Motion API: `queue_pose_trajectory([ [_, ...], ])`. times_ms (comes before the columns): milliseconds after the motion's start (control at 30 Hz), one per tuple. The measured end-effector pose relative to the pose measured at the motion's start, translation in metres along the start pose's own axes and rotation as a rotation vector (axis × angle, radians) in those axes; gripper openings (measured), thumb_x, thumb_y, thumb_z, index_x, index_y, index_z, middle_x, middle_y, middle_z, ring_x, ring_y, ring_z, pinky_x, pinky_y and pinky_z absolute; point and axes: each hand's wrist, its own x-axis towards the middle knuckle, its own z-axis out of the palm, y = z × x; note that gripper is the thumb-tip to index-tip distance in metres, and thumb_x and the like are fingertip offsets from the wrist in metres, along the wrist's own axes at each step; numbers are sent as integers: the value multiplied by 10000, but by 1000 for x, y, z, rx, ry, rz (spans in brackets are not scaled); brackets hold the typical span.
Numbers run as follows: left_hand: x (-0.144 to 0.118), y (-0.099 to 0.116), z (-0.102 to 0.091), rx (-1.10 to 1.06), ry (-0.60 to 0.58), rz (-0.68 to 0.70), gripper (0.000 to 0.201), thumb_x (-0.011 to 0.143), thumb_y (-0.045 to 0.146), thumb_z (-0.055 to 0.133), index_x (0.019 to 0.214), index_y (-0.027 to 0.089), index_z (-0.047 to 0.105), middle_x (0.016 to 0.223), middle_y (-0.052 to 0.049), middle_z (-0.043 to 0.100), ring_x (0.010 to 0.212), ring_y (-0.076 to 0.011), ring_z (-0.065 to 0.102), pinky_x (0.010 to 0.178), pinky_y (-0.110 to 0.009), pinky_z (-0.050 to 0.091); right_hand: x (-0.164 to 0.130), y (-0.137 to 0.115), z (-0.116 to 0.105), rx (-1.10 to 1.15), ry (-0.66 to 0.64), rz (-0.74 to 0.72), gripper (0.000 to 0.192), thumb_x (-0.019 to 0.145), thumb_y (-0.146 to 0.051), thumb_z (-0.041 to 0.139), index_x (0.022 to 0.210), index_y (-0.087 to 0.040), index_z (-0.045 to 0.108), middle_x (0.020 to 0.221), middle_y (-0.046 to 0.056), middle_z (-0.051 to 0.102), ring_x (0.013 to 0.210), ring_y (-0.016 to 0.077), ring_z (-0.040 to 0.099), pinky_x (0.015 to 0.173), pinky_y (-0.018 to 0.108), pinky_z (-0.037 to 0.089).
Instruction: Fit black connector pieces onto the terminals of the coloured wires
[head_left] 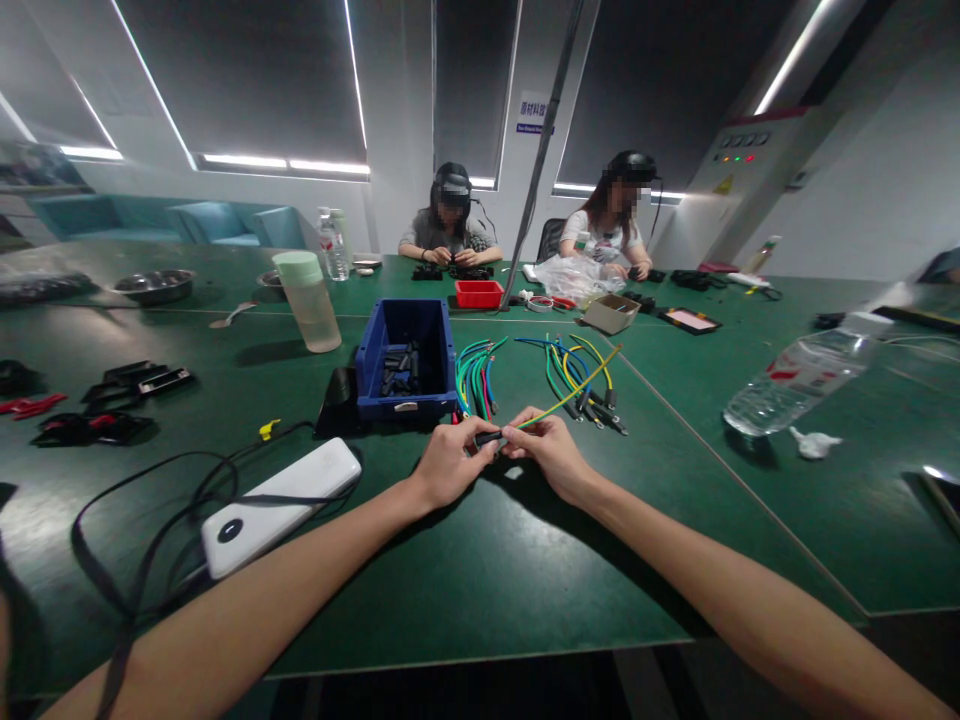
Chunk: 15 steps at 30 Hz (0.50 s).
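Note:
Between thumb and fingers, my left hand pinches a short black sleeve. My right hand is closed on a yellow-green wire, whose free length slants up to the right. The two hands meet at the sleeve, where the wire's near end is hidden. Just beyond them lies a bundle of green, blue and red wires. To its right, a second bundle of wires has black sleeves and metal lugs at its near ends. A blue bin holds several loose black sleeves.
A white power bank with a black cable lies by my left forearm. A frosted bottle stands behind the bin. On the right are a water bottle and crumpled tissue. Across the table, two people sit beyond a red tray.

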Motion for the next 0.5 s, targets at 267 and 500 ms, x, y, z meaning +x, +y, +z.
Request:
queue_pose_trajectory([
  [267, -1, 0, 2, 0, 10, 1, 224, 835, 274, 553, 996, 150, 645, 759, -32, 687, 615, -122, 610, 564, -203, 454, 1, 0, -1, -5, -12, 6, 274, 626, -358, 784, 718, -158, 620, 617, 8, 653, 574, 118, 614, 560, 225, 483],
  [500, 0, 0, 2, -35, 15, 14, 223, 844, 288, 551, 991, 147, 643, 849, -55, 698, 656, -126, 622, 582, -204, 466, 1, 1, -3, 82, -51, 25, 275, 696, -371, 739, 805, -185, 568, 640, 0, 657, 574, 118, 629, 559, 212, 492],
])
